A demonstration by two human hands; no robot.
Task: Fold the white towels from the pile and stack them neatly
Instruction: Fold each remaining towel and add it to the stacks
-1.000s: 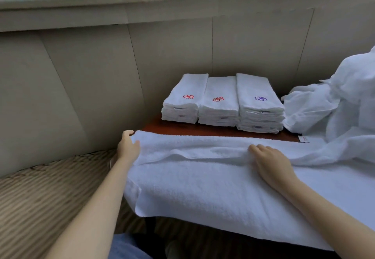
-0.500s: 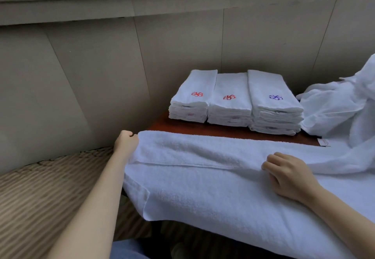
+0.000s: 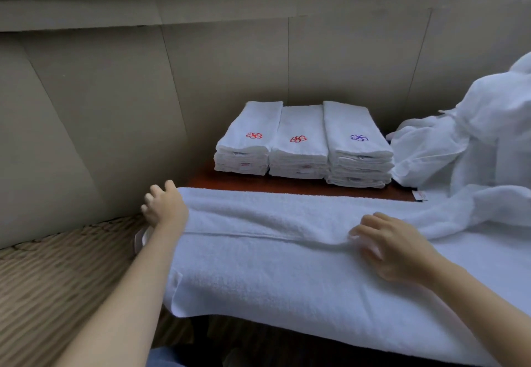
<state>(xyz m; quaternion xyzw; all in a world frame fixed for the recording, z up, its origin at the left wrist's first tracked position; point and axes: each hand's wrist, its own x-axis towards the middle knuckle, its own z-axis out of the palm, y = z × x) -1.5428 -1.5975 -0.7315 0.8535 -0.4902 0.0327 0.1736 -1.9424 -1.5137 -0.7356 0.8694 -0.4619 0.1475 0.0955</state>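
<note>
Head view: left hand (image 3: pixel 163 208) released beside towel (image 3: pixel 273 251); right hand (image 3: pixel 393 248) loosely atop its fold.

The towel (image 3: pixel 287 266) spread along the near edge of the table is thick white terry cloth, matt and nubbly, with a flat woven band across it. The folded stacks (image 3: pixel 301 142) toward the far edge are the same cloth, with red and purple embroidered motifs. The table (image 3: pixel 287 184) shows reddish-brown wood with a slight sheen. The seat (image 3: pixel 57 274) at its left edge is ribbed woven wicker. The wall panels (image 3: pixel 230 64) look smooth and matt.
</note>
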